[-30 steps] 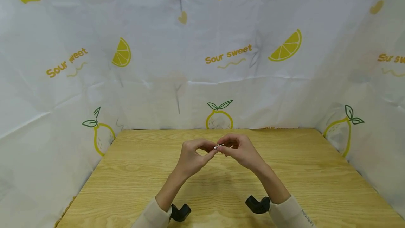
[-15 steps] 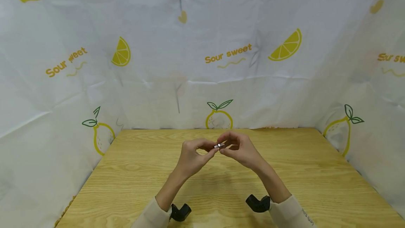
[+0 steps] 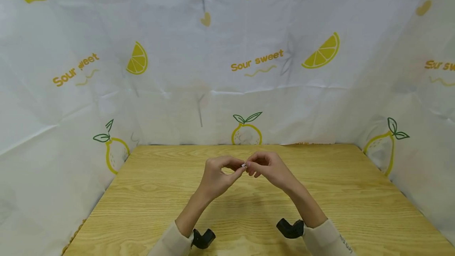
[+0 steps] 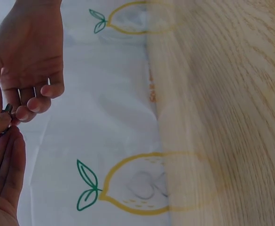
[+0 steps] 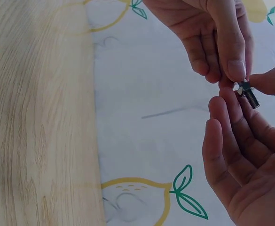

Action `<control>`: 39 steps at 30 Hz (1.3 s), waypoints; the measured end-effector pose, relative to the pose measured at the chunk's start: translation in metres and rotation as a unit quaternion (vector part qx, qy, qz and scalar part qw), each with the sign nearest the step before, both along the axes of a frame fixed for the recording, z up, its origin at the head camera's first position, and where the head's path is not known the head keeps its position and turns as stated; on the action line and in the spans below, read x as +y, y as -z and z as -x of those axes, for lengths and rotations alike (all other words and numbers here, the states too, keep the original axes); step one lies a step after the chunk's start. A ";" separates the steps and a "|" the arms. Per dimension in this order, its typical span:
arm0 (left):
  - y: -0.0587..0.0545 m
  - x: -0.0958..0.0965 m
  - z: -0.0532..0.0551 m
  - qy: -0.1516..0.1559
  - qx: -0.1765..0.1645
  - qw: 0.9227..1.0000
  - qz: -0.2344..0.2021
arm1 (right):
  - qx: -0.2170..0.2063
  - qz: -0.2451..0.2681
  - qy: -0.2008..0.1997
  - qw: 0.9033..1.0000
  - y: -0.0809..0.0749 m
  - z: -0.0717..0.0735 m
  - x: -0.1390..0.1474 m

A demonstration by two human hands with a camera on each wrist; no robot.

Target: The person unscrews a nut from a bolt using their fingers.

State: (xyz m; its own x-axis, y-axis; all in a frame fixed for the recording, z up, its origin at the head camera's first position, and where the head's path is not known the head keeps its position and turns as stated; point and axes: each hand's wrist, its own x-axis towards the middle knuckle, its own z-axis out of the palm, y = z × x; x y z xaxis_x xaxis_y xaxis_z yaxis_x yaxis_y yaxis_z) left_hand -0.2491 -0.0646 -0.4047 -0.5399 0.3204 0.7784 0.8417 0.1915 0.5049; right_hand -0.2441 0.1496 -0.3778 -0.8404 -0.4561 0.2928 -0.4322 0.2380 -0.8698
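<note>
A small metal bolt [image 5: 253,100] with a hex nut [image 5: 244,88] round its shank is held up between both hands, above the table. My left hand [image 3: 216,177] pinches one end of the bolt between thumb and fingertips, hiding that end. My right hand [image 3: 271,171] reaches in from the other side, its thumb and forefinger closed at the nut. In the right wrist view the bare threaded end points towards the right palm. The left wrist view shows only a dark bit of the bolt [image 4: 8,108] between the fingertips.
The wooden table [image 3: 160,208] stretches below both hands. White cloth [image 3: 170,117] printed with lemons hangs behind it and along both sides. Each sleeve cuff has a black curved piece [image 3: 290,229] beside it.
Half a second ago the right thumb and fingers stood apart around the nut; now they have closed on it. The left hand has kept its pinch in place.
</note>
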 end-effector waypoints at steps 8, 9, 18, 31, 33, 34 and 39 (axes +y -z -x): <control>0.000 0.001 -0.001 0.006 -0.007 1.000 0.001 | 0.012 -0.001 0.015 1.000 -0.001 -0.002 0.000; 0.000 0.001 -0.001 0.005 -0.010 1.000 0.001 | 0.012 -0.002 0.018 1.000 -0.001 -0.002 -0.001; -0.001 0.001 -0.003 0.000 -0.012 1.000 -0.002 | 0.021 0.003 0.011 1.000 -0.001 -0.003 -0.001; -0.001 0.001 -0.002 0.000 0.017 1.000 -0.002 | -0.011 -0.025 -0.019 0.999 0.001 0.001 -0.002; -0.001 0.001 -0.002 -0.004 0.016 1.000 0.000 | -0.016 -0.028 -0.021 0.999 0.001 0.002 -0.002; -0.002 0.001 -0.002 -0.005 0.014 1.000 0.001 | -0.016 -0.028 -0.022 0.999 0.001 0.002 -0.002; -0.002 0.000 -0.003 -0.005 0.010 1.000 0.000 | -0.013 -0.023 -0.022 0.999 0.000 0.001 -0.002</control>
State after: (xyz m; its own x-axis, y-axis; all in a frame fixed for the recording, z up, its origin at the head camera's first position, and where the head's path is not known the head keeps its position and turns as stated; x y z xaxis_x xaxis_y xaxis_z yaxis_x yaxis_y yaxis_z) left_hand -0.2466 -0.0642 -0.4031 -0.5279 0.3151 0.7887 0.8493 0.2010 0.4882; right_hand -0.2451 0.1474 -0.3781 -0.8261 -0.5058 0.2485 -0.4200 0.2586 -0.8699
